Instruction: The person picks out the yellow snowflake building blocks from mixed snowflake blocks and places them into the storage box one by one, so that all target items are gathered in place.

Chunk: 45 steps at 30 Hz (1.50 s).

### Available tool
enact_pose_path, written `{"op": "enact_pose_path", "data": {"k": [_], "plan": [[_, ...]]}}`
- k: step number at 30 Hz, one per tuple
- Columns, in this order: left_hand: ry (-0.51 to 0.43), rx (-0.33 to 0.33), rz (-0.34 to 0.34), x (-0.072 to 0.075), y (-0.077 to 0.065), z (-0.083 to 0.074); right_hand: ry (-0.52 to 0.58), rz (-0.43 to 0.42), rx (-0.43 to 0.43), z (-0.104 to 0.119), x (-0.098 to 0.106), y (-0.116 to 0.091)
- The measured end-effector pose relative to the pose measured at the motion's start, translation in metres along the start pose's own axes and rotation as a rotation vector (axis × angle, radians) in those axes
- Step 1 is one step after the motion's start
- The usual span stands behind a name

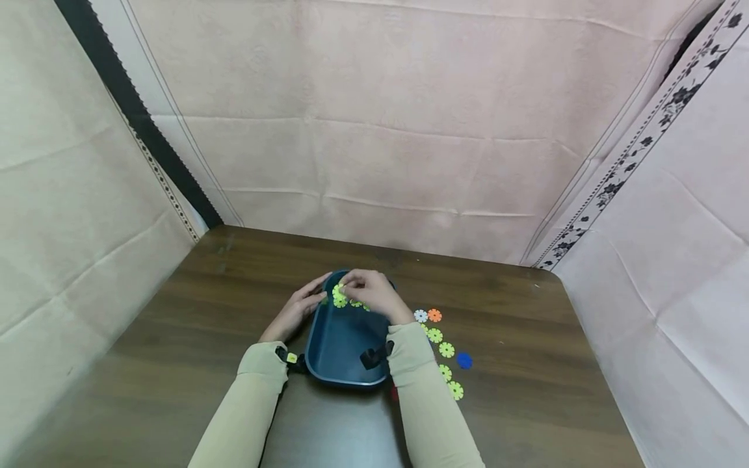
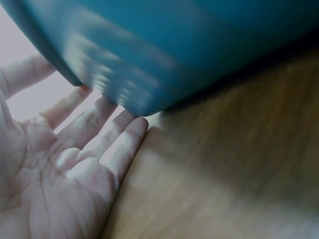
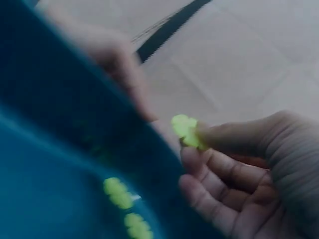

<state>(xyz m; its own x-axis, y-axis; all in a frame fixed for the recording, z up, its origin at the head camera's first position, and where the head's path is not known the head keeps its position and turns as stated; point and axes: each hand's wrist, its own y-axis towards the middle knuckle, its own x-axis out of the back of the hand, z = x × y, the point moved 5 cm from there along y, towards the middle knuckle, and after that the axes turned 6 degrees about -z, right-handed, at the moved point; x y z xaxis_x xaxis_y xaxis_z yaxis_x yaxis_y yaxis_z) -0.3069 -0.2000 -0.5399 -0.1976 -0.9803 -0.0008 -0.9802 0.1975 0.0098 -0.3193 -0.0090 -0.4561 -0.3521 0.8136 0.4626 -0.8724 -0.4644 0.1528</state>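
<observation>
A deep blue tray (image 1: 345, 351) with rounded corners stands on the table in the head view. My left hand (image 1: 295, 312) is at its far left side; in the left wrist view its fingers (image 2: 124, 144) lie fairly straight against the tray's outer wall. Over the far end of the tray is my right hand (image 1: 377, 299). Its thumb and finger pinch a yellow-green flower-shaped disc (image 3: 183, 128) near the rim, clearest in the right wrist view. More discs of that kind (image 3: 119, 193) are inside the tray at the far end, partly hidden by the right hand in the head view.
Right of the tray, on the brown wooden table (image 1: 526, 364), lie several yellow-green discs (image 1: 446, 350), a white disc (image 1: 420, 316), an orange disc (image 1: 435, 315) and a blue disc (image 1: 465, 361). A red piece (image 1: 394, 394) shows partly beside the right forearm. Pale cloth (image 1: 380, 162) hangs behind the table.
</observation>
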Motion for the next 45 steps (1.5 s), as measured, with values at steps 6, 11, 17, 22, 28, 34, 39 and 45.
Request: {"op": "enact_pose_path", "data": {"k": [6, 11, 17, 22, 28, 34, 39, 45], "plan": [[0.01, -0.008, 0.008, -0.001, 0.001, -0.002, -0.115, 0.134, -0.041, -0.017, -0.019, 0.002], [0.005, -0.014, 0.006, 0.0, 0.002, -0.001, -0.178, 0.2, -0.062, -0.022, -0.024, 0.001], [-0.002, -0.02, 0.01, 0.0, 0.003, -0.001, -0.25, 0.259, -0.048, -0.021, -0.025, -0.004], [-0.009, -0.022, 0.012, -0.001, 0.003, -0.002, -0.228, 0.181, 0.003, -0.007, -0.014, -0.004], [-0.013, -0.025, 0.015, 0.0, 0.003, -0.003, -0.167, 0.119, 0.067, 0.007, -0.001, -0.006], [-0.01, -0.027, 0.016, 0.001, 0.003, -0.002, -0.121, 0.073, 0.118, 0.019, 0.014, -0.013], [-0.023, -0.008, 0.004, 0.003, 0.003, 0.001, -0.086, 0.031, 0.11, 0.022, 0.026, -0.026], [-0.024, -0.008, 0.009, 0.001, 0.002, 0.002, -0.012, -0.044, 0.091, 0.009, 0.038, -0.044]]}}
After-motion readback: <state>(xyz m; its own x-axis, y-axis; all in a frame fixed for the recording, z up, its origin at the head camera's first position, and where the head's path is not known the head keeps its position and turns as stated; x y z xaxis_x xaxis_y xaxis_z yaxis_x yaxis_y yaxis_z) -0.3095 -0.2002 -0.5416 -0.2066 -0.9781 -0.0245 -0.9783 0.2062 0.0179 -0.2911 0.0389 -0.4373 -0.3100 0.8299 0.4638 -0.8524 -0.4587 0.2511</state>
